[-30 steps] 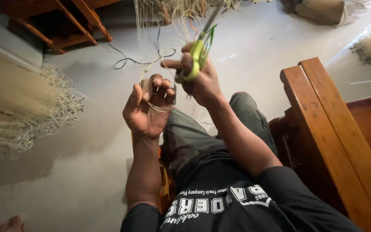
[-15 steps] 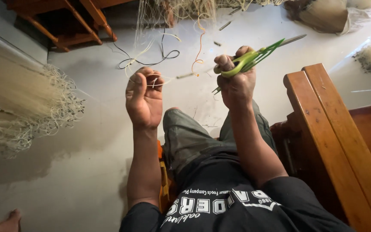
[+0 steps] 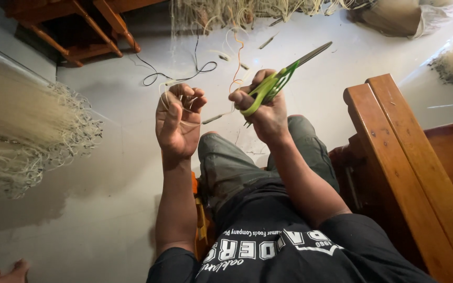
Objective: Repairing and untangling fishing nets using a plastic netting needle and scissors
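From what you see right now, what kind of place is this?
Probably a home workshop for mending fishing nets. Pale netting is heaped on the bare floor, more hangs at the far wall, and wooden furniture stands nearby. The right hand holds green scissors; the left hand pinches thin line.

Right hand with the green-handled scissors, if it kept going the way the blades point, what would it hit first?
Probably nothing close: the right hand aims the scissors up and to the right over bare pale floor. Beyond lies a tan sack, though depth is unclear.
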